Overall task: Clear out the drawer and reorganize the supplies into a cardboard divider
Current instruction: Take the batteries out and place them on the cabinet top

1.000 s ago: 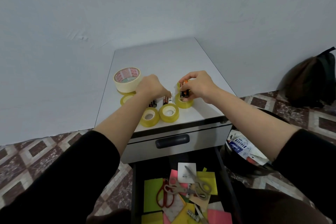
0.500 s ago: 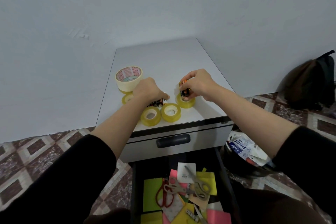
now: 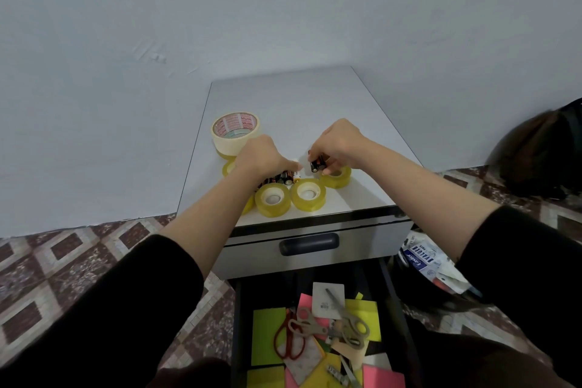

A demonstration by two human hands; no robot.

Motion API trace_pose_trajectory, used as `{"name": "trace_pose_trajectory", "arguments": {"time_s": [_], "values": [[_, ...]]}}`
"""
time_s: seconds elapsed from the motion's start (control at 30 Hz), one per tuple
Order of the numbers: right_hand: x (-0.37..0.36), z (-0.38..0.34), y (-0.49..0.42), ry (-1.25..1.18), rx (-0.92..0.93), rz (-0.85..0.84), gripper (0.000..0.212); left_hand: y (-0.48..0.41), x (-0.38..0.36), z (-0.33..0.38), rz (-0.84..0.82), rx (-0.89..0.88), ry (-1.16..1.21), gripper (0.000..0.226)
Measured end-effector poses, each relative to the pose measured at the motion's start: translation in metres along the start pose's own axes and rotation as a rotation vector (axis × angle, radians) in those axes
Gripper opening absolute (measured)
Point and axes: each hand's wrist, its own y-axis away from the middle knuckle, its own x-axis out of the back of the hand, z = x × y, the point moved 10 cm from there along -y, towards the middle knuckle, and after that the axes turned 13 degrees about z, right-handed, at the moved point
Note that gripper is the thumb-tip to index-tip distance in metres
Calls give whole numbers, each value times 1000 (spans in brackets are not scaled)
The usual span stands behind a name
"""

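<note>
On the tabletop (image 3: 293,98), the right hand (image 3: 338,143) pinches a pair of black batteries (image 3: 317,164) just above a yellowish tape roll (image 3: 337,177). The left hand (image 3: 261,156) sits close beside it, fingers curled down onto a row of batteries (image 3: 280,178) lying behind two more tape rolls (image 3: 273,199); I cannot tell whether it grips one. A big masking tape roll (image 3: 234,132) stands just beyond the left hand, and the open drawer (image 3: 236,324) below both forearms holds scissors (image 3: 343,321) and coloured paper.
</note>
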Motion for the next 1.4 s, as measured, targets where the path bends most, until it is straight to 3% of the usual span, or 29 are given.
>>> {"name": "trace_pose_trajectory", "arguments": {"time_s": [0.07,0.23,0.47,0.93,1.23,1.4], "values": [[-5,-4,0,66,-2,-17,12,0,1,-1,3,1,5,56],[-12,-18,-3,240,70,1,25,1,2,0,-6,-9,18,57],[-18,-29,-11,511,161,53,20,0,22,-7,46,12,33,47],[-16,-30,-17,471,139,32,21,5,30,-11,82,19,108,46],[-20,-29,-14,607,206,54,32,8,32,-14,64,26,105,42],[-16,-30,-18,612,243,106,24,8,32,-20,62,54,133,43]]}}
